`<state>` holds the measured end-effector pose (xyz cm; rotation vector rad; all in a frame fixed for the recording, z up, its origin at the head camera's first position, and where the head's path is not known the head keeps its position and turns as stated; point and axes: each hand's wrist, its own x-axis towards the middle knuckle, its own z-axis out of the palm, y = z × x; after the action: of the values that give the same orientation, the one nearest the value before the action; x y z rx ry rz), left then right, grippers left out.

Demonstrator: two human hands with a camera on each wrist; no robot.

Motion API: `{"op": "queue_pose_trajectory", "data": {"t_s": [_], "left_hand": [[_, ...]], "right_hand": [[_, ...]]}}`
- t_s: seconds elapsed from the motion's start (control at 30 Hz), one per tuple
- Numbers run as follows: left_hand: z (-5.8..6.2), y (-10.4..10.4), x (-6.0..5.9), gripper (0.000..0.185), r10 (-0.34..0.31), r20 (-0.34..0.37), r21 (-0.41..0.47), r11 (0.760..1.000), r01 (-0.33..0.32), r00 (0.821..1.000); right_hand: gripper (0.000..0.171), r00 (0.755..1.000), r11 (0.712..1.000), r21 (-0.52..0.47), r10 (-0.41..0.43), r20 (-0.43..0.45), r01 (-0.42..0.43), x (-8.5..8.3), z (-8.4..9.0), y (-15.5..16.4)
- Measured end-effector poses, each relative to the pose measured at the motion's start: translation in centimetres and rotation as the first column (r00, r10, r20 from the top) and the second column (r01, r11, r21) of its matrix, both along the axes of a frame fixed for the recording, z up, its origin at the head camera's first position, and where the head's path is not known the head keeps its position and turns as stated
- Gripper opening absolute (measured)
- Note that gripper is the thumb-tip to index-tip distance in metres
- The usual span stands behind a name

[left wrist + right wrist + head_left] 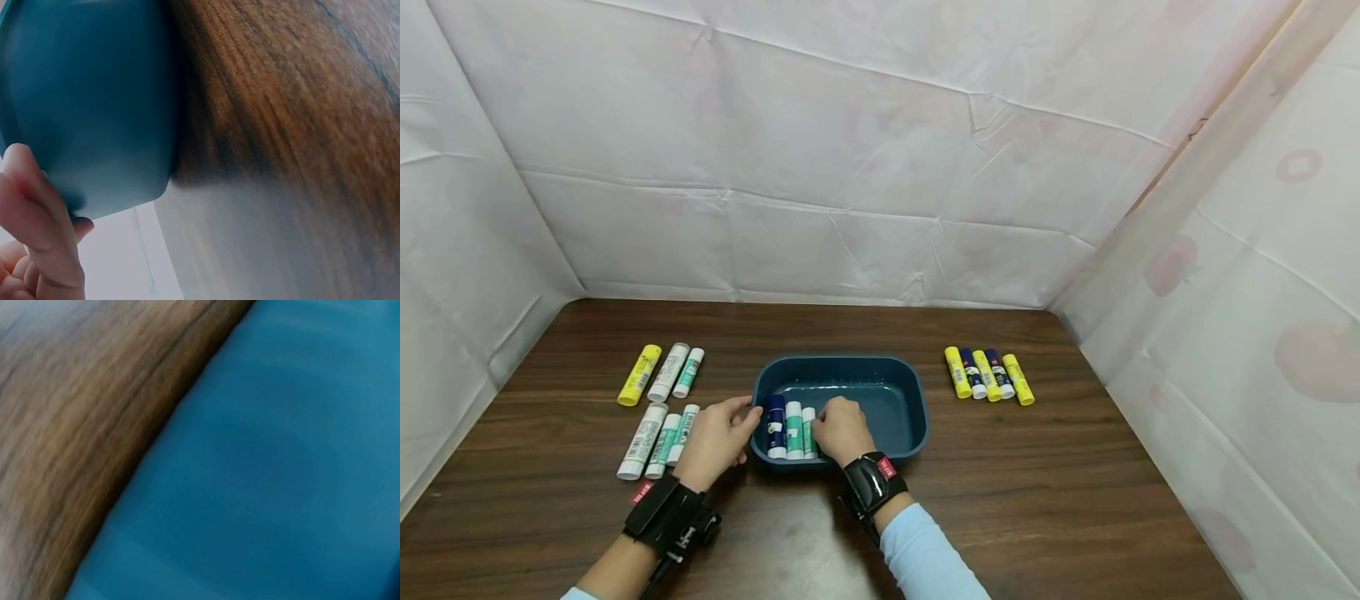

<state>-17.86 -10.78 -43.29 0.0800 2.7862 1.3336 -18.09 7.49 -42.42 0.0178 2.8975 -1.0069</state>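
Note:
A dark teal plastic bin stands on the table. My left hand holds its left rim, thumb on top; in the left wrist view the fingers pinch the bin's corner. Upright side by side along the bin's left end lie a dark blue glue stick and two green-and-white glue sticks. Over the bin's front part, my right hand reaches in with bent fingers, right beside the rightmost stick. Its fingertips are hidden, and I cannot tell whether they hold anything. The right wrist view shows only the bin's outer wall.
Left of the bin lie more glue sticks in two rows: a yellow one, white ones and small green-and-white ones. To the right, several yellow and dark blue sticks form a row. Pale sheeting walls the wooden table.

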Motion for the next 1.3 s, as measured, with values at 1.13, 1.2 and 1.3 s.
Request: {"op": "queue_pose_trajectory", "data": {"t_s": [1.13,1.2,1.3], "left_hand": [[0.1,0.0,0.1,0.044,0.003,0.015,-0.002,1.000,-0.003,1.000],[0.1,0.0,0.1,0.044,0.005,0.020,-0.005,1.000,-0.005,1.000],[0.1,0.1,0.1,0.044,0.008,0.030,-0.009,1.000,-0.007,1.000]], "right_hand": [[0.022,0.982,0.989,0.047,-0.135,-0.131,0.142,-0.5,4.3,9.5],[0.022,0.977,0.986,0.038,-0.157,-0.145,0.164,-0.6,4.8,10.6],[0.022,0.967,0.979,0.026,-0.196,-0.165,0.203,-0.6,5.4,12.2]]}}
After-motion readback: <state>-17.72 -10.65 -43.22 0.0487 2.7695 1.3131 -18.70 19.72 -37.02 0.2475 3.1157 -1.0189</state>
